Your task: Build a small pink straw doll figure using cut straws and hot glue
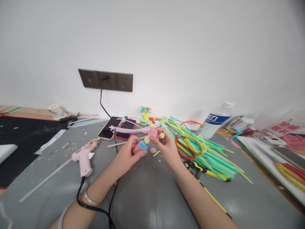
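Observation:
My left hand [130, 156] has its fingers wrapped round the pink and blue lower part of a small pipe-cleaner figure [143, 145]. The figure's pink and cream upper part is pinched by my right hand [165, 144], close beside the left. Long pale pink strips [128, 130] lie behind the figure. A small pink disc [153, 150] rests on the grey mat [147, 197] between my hands. Left of my hands lies a pink glue gun [84, 159] with a glue stick in its back end.
Two phones [107, 128] lie behind my left hand. A bundle of green and yellow pipe cleaners [214, 156], yellow-handled pliers [209, 172] and a bottle [215, 119] are at the right. A black cable [101, 101] runs from the wall socket [106, 80] across the mat.

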